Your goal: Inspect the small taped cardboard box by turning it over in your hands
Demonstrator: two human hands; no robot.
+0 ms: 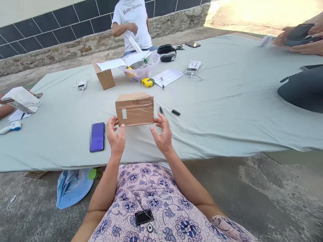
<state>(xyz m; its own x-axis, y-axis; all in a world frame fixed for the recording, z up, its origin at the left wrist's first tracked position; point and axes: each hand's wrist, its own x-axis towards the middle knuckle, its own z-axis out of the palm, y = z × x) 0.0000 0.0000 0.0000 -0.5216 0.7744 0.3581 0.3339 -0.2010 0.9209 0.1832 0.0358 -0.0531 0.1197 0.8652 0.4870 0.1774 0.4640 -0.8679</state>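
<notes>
1. Our brown, oblong cardboard box (135, 112) is at twelve o'clock from us, between our hands.
2. Our bare left hand (116, 137) spreads wide by its seven-o'clock corner, our bare right hand (163, 134) likewise at five; whether they bear weight, we cannot tell.
3. To steady it well, we'd best press evenly from both sides.
4. We should mind the slim black pen (162, 111) at its three o'clock and the dark, purple-screened phone (97, 137) at eight.
</notes>
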